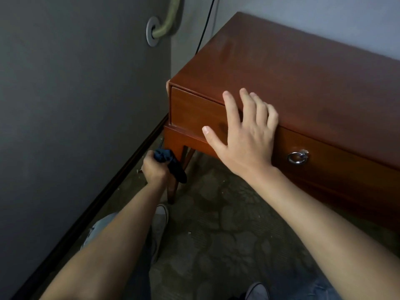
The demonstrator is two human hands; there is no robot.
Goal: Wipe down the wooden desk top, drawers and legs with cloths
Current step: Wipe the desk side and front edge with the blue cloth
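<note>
The reddish wooden desk (303, 68) fills the upper right, its left drawer front (190, 109) facing me. My right hand (244, 135) rests on the desk's front top edge with fingers spread, palm over the drawer front. Lower down, my left hand (154, 168) grips a bunched dark blue cloth (171, 163) against the top of the desk's front left leg (173, 191). The leg slants down to the carpet.
A grey wall (75, 105) with a dark skirting board (112, 176) runs close along the desk's left side. A metal ring handle (297, 157) hangs on the right drawer. Patterned carpet (227, 224) and my white shoes (159, 226) lie below. A black cable (205, 24) hangs behind the desk.
</note>
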